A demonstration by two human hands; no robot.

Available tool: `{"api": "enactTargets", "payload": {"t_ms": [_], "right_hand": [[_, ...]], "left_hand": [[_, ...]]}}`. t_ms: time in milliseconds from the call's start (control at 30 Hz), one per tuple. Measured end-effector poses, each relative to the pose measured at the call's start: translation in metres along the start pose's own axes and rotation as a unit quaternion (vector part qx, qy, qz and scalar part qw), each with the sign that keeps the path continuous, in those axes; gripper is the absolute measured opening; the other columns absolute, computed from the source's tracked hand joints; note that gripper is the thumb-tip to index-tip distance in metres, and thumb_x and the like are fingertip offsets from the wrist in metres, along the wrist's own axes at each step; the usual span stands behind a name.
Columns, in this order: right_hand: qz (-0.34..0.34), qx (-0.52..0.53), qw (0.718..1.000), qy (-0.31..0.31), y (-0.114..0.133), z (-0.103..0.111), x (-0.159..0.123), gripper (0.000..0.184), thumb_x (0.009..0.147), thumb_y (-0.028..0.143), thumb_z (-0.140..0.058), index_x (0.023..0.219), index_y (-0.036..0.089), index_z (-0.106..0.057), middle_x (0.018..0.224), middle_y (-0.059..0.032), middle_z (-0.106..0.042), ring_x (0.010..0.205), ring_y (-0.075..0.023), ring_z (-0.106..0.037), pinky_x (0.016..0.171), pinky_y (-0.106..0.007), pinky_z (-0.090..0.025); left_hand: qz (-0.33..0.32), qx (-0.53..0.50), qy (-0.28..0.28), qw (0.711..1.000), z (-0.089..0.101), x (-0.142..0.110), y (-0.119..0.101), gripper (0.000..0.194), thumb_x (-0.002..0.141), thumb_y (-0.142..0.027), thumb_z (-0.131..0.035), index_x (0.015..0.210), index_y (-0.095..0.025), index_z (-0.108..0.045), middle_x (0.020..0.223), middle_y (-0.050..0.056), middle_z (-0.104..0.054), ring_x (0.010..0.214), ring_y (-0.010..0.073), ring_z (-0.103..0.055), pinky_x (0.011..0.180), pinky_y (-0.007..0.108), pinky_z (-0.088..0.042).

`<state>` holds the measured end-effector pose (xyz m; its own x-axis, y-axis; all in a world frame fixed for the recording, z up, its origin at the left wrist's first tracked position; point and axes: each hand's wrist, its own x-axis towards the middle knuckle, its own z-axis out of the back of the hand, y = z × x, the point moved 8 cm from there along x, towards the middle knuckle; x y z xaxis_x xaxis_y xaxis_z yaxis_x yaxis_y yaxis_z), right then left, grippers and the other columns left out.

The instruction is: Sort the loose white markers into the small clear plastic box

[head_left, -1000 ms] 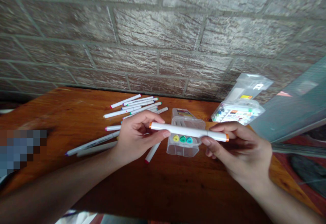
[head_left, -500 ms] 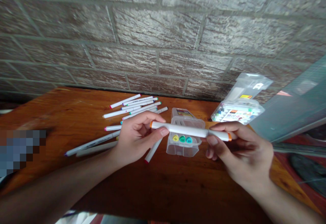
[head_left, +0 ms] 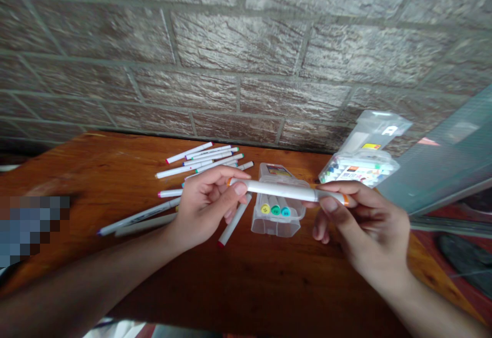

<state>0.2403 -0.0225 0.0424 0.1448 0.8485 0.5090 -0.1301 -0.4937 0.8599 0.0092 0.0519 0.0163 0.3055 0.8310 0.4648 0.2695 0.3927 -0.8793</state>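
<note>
A white marker (head_left: 282, 189) with orange ends is held level in the air between both hands. My left hand (head_left: 209, 204) pinches its left end, thumb in front. On the right end, my right hand (head_left: 363, 225) grips with thumb and index finger, the other fingers curled below. Behind and beneath the marker stands an open clear plastic case (head_left: 274, 226). Yellow, green and blue marker ends (head_left: 275, 210) show in the case, and the held marker hides part of it. A red-tipped marker (head_left: 234, 222) lies on the table beside my left hand.
Several loose white markers (head_left: 196, 161) with coloured tips lie on the wooden table (head_left: 238, 281) at the left. A second open clear case (head_left: 361, 166), filled with markers, stands at the back right. A stone-block wall (head_left: 238, 45) rises behind the table.
My left thumb has shifted slightly left and up along the marker. The marker has risen a little, and my right hand's grip has shifted slightly. Both hands still hold it.
</note>
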Motion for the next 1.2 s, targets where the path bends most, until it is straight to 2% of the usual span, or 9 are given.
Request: {"api": "enactTargets", "payload": {"t_ms": [300, 533, 800, 1200], "right_hand": [[-0.021, 0.032, 0.999, 0.008, -0.004, 0.000, 0.001, 0.012, 0.103, 0.027, -0.075, 0.113, 0.024, -0.082, 0.086, -0.0048, -0.087, 0.040, -0.0109, -0.067, 0.037, -0.020, -0.055], [-0.037, 0.080, 0.996, 0.018, -0.011, 0.001, -0.002, 0.020, 0.107, 0.028, -0.070, 0.121, 0.025, -0.083, 0.100, -0.0086, -0.088, 0.044, -0.0111, -0.069, 0.038, -0.020, -0.055], [-0.062, 0.105, 0.992, 0.021, -0.010, 0.000, 0.000, 0.022, 0.108, 0.031, -0.067, 0.122, 0.023, -0.082, 0.100, -0.0103, -0.088, 0.043, -0.0142, -0.070, 0.038, -0.024, -0.056], [-0.080, 0.134, 0.988, 0.018, -0.010, -0.001, 0.000, 0.024, 0.108, 0.033, -0.066, 0.121, 0.022, -0.082, 0.099, -0.0116, -0.088, 0.044, -0.0152, -0.070, 0.037, -0.024, -0.055]], "left_hand": [[0.011, -0.073, 0.010, 0.997, 0.005, 0.000, 0.008, 0.018, 0.104, -0.028, -0.070, 0.116, -0.022, -0.082, 0.081, 0.004, -0.078, 0.047, 0.0056, -0.055, 0.043, 0.016, -0.050], [0.027, -0.107, 0.002, 0.994, 0.004, 0.002, 0.007, 0.021, 0.104, -0.032, -0.071, 0.116, -0.020, -0.084, 0.081, 0.005, -0.077, 0.048, 0.0071, -0.055, 0.041, 0.018, -0.051], [0.050, -0.128, -0.011, 0.990, 0.005, 0.001, 0.010, 0.023, 0.103, -0.033, -0.071, 0.115, -0.018, -0.084, 0.080, 0.007, -0.077, 0.048, 0.0081, -0.055, 0.041, 0.019, -0.050], [0.058, -0.150, -0.012, 0.987, 0.003, 0.003, 0.008, 0.024, 0.101, -0.033, -0.072, 0.113, -0.016, -0.084, 0.079, 0.008, -0.078, 0.047, 0.0091, -0.056, 0.041, 0.020, -0.050]]}}
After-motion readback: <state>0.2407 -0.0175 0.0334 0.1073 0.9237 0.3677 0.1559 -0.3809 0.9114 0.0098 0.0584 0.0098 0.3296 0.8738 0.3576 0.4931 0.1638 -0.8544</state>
